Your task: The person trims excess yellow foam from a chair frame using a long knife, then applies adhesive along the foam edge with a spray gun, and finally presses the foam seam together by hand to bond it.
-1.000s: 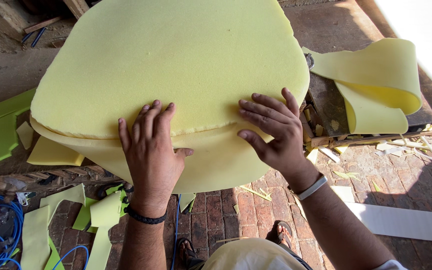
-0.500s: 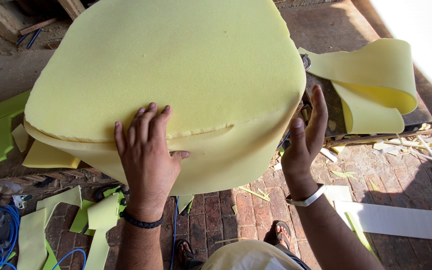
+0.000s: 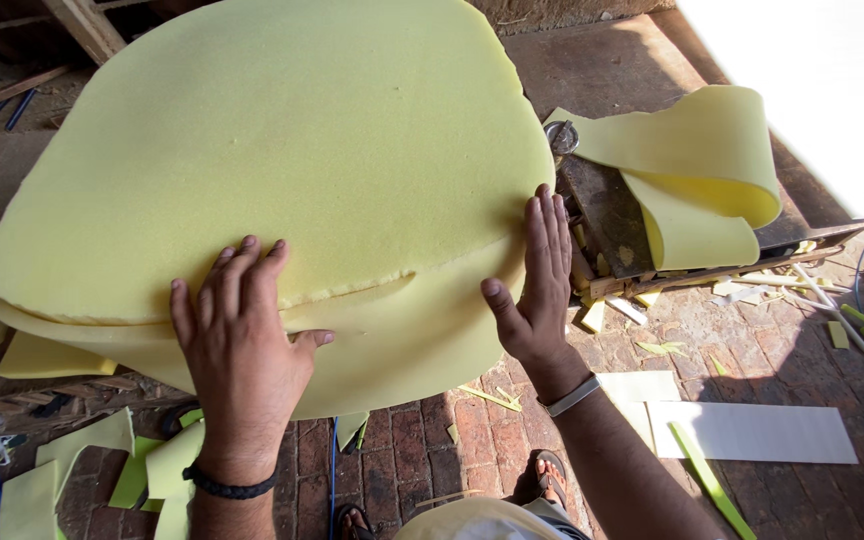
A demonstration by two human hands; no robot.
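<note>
Sliding off the top since a second ago, the right hand [image 3: 537, 290] now presses edge-on against the foam's [image 3: 282, 170] right rim; the left hand [image 3: 237, 340] stays flat (fingers spread, gripping nothing).

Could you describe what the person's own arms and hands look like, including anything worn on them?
Both forearms are bare, with no sleeves in view. The left hand has a thin black braided band round its wrist. The right hand has a flat silver-grey bracelet round its wrist. No gloves and no rings can be seen on the fingers, and there are no visible markings.
</note>
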